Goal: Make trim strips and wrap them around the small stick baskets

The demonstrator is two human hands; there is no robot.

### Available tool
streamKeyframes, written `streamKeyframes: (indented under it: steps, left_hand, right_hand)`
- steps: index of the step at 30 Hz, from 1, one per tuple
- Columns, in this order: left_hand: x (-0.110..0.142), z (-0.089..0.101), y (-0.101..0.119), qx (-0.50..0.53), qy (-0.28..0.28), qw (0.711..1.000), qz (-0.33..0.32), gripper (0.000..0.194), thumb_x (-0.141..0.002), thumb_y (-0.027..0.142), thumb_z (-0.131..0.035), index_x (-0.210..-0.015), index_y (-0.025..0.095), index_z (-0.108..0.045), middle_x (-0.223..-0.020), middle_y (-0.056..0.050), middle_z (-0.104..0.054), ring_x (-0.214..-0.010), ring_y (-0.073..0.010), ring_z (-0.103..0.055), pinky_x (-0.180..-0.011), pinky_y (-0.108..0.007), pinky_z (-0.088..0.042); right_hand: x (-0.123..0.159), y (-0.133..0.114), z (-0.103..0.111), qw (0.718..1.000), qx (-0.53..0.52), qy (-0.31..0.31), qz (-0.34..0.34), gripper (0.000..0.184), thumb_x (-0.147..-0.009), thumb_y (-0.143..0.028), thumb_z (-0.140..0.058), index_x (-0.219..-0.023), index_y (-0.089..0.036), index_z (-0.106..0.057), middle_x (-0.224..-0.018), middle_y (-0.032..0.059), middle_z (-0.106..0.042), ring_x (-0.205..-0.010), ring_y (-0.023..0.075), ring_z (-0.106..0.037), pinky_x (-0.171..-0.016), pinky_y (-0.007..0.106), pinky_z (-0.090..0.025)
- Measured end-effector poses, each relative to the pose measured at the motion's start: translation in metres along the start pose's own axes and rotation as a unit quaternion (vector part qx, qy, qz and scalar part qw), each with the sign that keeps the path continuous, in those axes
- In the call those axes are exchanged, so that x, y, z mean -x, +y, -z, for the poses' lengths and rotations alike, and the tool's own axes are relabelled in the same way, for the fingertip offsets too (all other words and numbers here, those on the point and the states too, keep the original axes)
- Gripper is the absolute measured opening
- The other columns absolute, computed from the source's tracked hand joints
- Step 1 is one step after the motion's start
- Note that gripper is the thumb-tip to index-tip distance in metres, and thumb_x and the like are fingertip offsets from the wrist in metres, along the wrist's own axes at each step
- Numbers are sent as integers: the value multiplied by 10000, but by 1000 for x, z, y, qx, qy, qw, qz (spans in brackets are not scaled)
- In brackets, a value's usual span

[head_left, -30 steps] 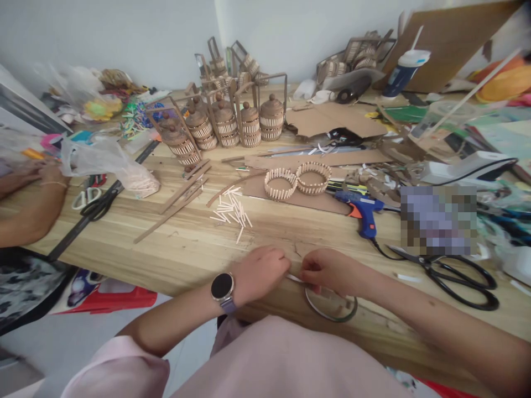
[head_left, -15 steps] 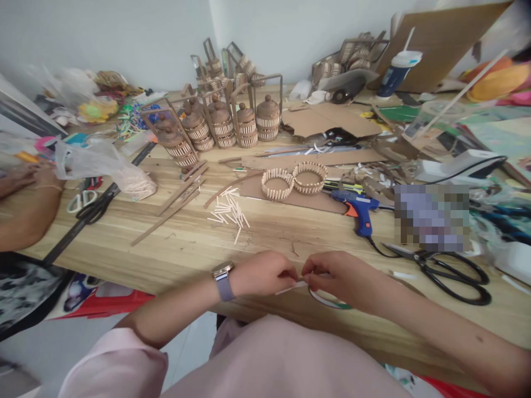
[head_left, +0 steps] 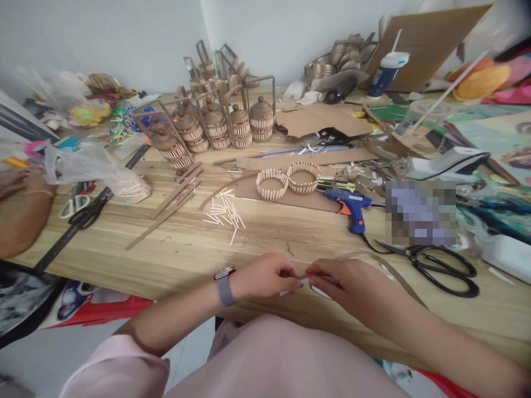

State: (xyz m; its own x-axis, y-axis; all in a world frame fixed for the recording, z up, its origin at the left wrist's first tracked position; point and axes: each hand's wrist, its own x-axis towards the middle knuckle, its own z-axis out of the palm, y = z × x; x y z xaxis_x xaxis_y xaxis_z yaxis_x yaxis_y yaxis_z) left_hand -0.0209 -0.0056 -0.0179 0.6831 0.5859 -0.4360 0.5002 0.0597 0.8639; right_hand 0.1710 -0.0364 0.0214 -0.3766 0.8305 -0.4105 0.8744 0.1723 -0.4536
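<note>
My left hand [head_left: 271, 275], with a watch on its wrist, is closed in a pinch on one end of a thin strip [head_left: 304, 281]. My right hand [head_left: 342, 277] pinches the same strip a short way to the right. White shows on part of the strip by the fingertips, and a long brown length curves out behind my right hand. The fingers hide most of it. Beyond my hands lie loose wooden sticks [head_left: 226, 211] in a small pile and two rings of short sticks [head_left: 271, 184]. A blue glue gun [head_left: 352, 209] rests to the right.
Black scissors [head_left: 443, 271] lie right of my right hand. Several stacked stick baskets with handles [head_left: 217, 130] stand at the back. Brown strips [head_left: 164, 215] and a plastic bag of sticks [head_left: 130, 187] lie left. Another person's arm [head_left: 25, 215] rests at the far left.
The white and green loop below my right hand has mostly gone from sight. A long brown curve now shows behind that hand. Both hands remain close together; the view has shifted slightly.
</note>
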Motion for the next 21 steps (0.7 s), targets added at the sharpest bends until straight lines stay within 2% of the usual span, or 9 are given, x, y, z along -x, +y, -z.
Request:
streamKeyframes:
  steps: [4,9,12,15,18,21]
  left_hand:
    - [1,-6,2,-21,64,997,-26,129,-765,214,-554,-647,164,-570,-585,47,-492,-585,-107,-436,-544,-220,-293]
    - [5,-10,12,-43,108,992,-55,90,-721,161,-542,-633,175,-541,-592,51,-485,-605,-111,-452,-560,-220,-298]
    - [6,-13,15,-56,152,983,-81,95,-680,123,-540,-605,177,-520,-581,56,-459,-597,-107,-434,-574,-225,-297]
    - [7,-18,13,-25,190,976,-99,116,-680,119,-525,-585,176,-490,-572,57,-434,-595,-105,-412,-571,-225,-296]
    - [7,-20,10,28,201,974,-97,134,-720,158,-519,-592,177,-487,-556,61,-422,-571,-99,-387,-544,-220,-295]
    - [9,-10,6,58,238,966,-83,136,-737,195,-511,-604,181,-485,-561,59,-434,-571,-103,-399,-544,-219,-308]
  right_hand:
    - [1,-3,1,1000,17,-10,-23,310,-912,-246,-421,-912,-240,-731,-834,55,-754,-732,211,-677,-615,283,-404]
    - [1,-5,0,998,42,-2,-55,219,-857,-205,-471,-849,-231,-689,-798,40,-742,-672,194,-644,-568,269,-339]
    - [1,-5,0,999,15,10,-47,185,-844,-186,-470,-797,-219,-645,-736,22,-714,-609,163,-598,-547,256,-322]
    - [2,-5,1,998,-39,36,-16,176,-849,-195,-454,-761,-220,-605,-676,-4,-669,-569,138,-554,-530,240,-326]
    - [5,-6,-2,995,-67,72,-2,163,-845,-209,-442,-738,-222,-564,-614,-23,-616,-528,125,-520,-498,230,-312]
    - [11,-1,-8,993,-76,95,0,151,-824,-214,-432,-701,-224,-521,-580,-30,-583,-507,121,-503,-482,227,-314]
